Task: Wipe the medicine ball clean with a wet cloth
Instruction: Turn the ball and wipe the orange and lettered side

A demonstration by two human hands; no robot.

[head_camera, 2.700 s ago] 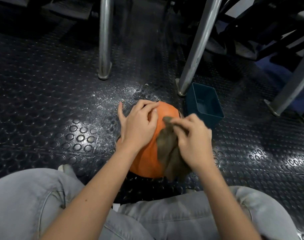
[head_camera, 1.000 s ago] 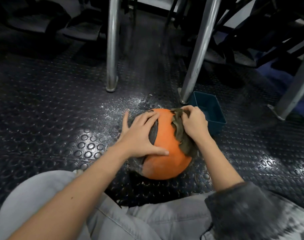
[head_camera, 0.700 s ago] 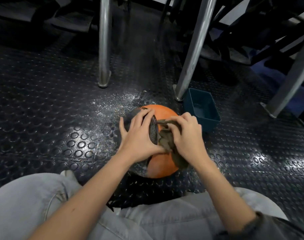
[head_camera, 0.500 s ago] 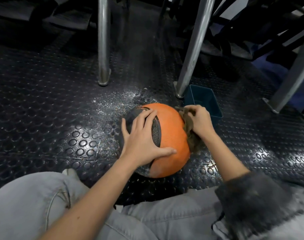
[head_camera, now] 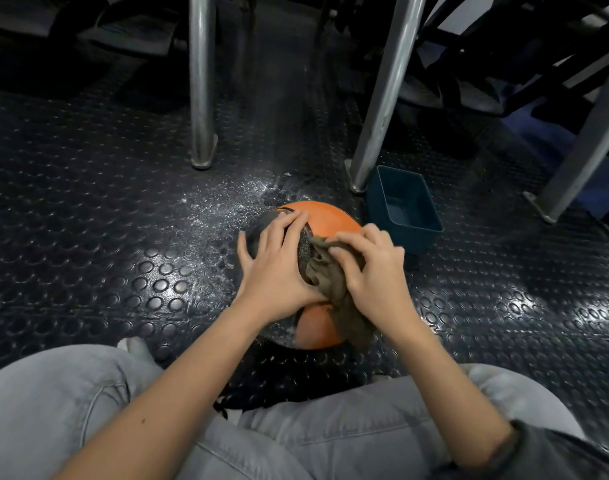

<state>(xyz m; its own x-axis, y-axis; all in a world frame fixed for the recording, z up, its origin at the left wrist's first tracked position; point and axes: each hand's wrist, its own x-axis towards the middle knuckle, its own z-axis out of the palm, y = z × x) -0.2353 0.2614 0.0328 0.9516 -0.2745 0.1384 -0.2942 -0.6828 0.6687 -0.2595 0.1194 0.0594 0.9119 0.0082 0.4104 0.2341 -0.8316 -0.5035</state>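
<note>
Two bare hands are on the orange-and-black medicine ball (head_camera: 325, 221), which sits on the studded black floor (head_camera: 88, 202) just ahead of the person's grey-trousered knees (head_camera: 64, 393). The left hand (head_camera: 278, 271) lies on the ball's top toward 9 o'clock, its grip spread, fingers straight and fanned over the dark panel, while the right hand (head_camera: 374, 277) sits toward 3 o'clock, its grip curled round a bunched brown cloth (head_camera: 334, 289) pressed against the ball, the cloth's tail hanging down the near side. At 2 o'clock from the ball, near it, stands a dark blue tub (head_camera: 413, 239), and metal legs (head_camera: 200, 81) rise at 11 and 1 o'clock.
</note>
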